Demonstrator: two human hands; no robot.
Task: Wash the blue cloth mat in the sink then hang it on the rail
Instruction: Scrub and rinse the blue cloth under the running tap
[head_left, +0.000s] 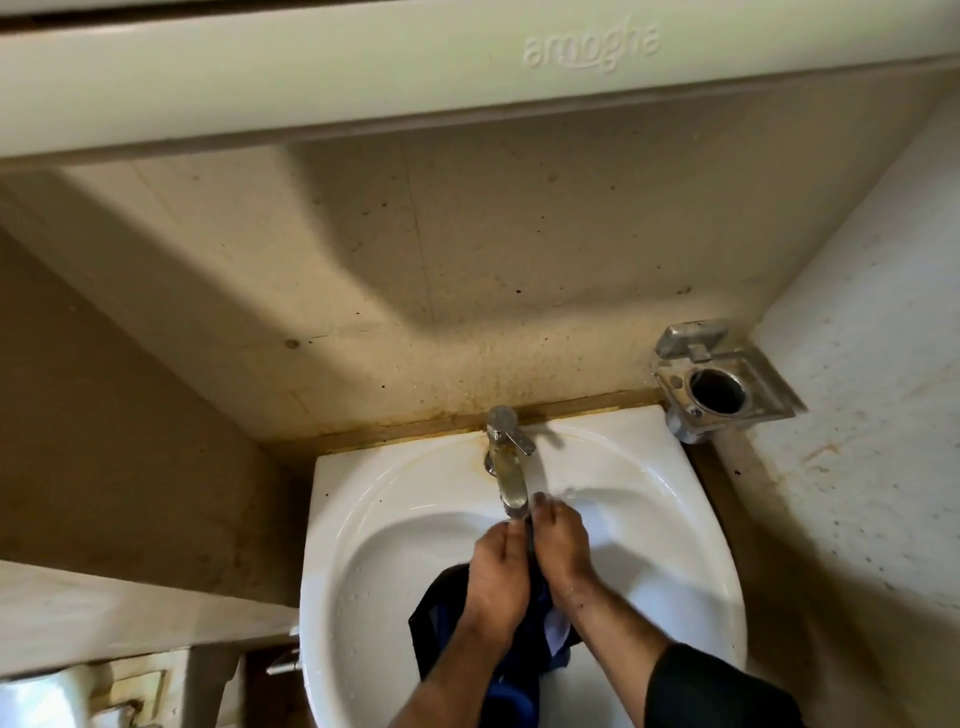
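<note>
- Washing under way, judging by the scene: dark blue cloth mat (524, 639) bunched low in the near middle of the white ceramic sink (374, 519), partly draped below both wrists.
- Left hand (496, 566) and right hand (561, 545) side by side, fingers curled and pinching a raised fold of the mat, just under the spout of the chrome tap (506, 467).
- Water apparently running over the fingertips; hard to tell how strongly.
- Best handled by keeping the fold directly beneath the spout, rubbing fabric against fabric, then feeding fresh sections upward from the bunch.
- Worth holding the mat inside the basin to avoid drips over the near rim.
- Farther right, square metal holder (722, 384) fixed in the wall corner.
- No rail visible anywhere; hanging not yet begun.
</note>
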